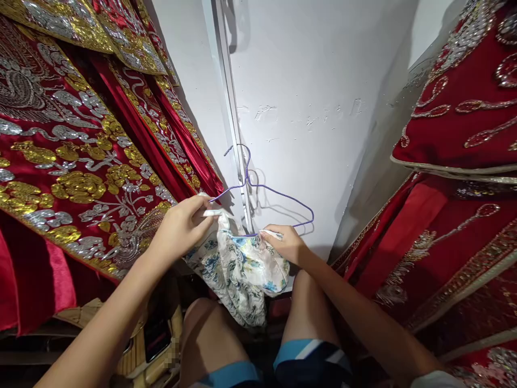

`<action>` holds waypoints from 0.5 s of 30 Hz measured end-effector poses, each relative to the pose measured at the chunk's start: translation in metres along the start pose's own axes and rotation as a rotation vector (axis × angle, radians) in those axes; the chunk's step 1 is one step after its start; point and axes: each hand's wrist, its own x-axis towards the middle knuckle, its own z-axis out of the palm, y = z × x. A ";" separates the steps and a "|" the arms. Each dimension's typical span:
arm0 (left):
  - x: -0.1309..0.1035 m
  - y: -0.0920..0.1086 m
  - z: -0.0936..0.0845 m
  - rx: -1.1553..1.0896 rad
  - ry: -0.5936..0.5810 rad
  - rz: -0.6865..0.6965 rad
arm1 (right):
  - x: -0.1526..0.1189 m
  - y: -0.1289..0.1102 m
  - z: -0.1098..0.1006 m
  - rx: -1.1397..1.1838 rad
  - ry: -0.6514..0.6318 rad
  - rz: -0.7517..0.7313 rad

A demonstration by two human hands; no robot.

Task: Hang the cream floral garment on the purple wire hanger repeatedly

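A purple wire hanger (278,189) stands upright against the white wall, its hook near a metal strip. A white garment with blue and green floral print (242,269) hangs from its lower part, over my knees. My left hand (183,223) pinches the white edge of the garment at the hanger's left end. My right hand (285,240) is closed on the garment's upper edge, near the hanger's bottom bar. The hanger's right corner sticks out bare above my right hand.
Red cloths with gold and silver sequins (81,186) hang at the left. More red beaded fabric (464,124) hangs at the right. A phone (157,339) lies on a bamboo seat at the lower left.
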 end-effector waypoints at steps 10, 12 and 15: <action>0.008 -0.021 0.022 0.127 0.072 0.008 | -0.045 0.002 -0.058 0.085 0.332 0.005; 0.007 -0.013 0.022 0.168 0.047 0.026 | -0.038 0.005 -0.072 0.083 0.392 0.094; 0.007 -0.001 0.021 0.171 0.106 -0.026 | -0.027 0.005 -0.087 0.036 0.390 0.193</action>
